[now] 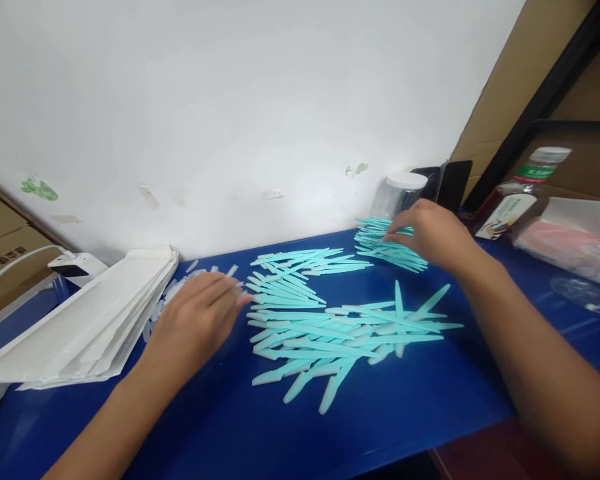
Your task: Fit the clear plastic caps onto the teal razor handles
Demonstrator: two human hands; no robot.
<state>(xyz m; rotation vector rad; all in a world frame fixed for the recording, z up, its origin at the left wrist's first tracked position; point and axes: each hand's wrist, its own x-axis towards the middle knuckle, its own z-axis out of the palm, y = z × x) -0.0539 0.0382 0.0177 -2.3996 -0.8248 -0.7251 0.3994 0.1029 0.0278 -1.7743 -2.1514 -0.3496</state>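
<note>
Many turquoise sticks (310, 330) mid-frame look done, pale-ended — the bunch (393, 252) right of centre and loose sleeves (151, 320) at left seemingly remain. Left hand (195, 313) pinches a clear sleeve (233, 271); right hand (430, 233), half-curled, touches the bunch — its hold unclear.

Deep blue covers the tabletop (210, 433), where sticks (340, 327) at six o'clock are bright turquoise with whitish ends, and a bundle (393, 247) at three o'clock is turquoise. Towards half past eight, long sleeves (100, 320) are plain white and small pieces (157, 310) a translucent whitish tone, while at nine o'clock a brown carton (7, 253) bears black lettering. Near three o'clock, a dark reddish-brown bottle (510, 200) has a white cap, a green band and a white label with multicoloured artwork, beside a pink-filled clear bag (570, 243).
</note>
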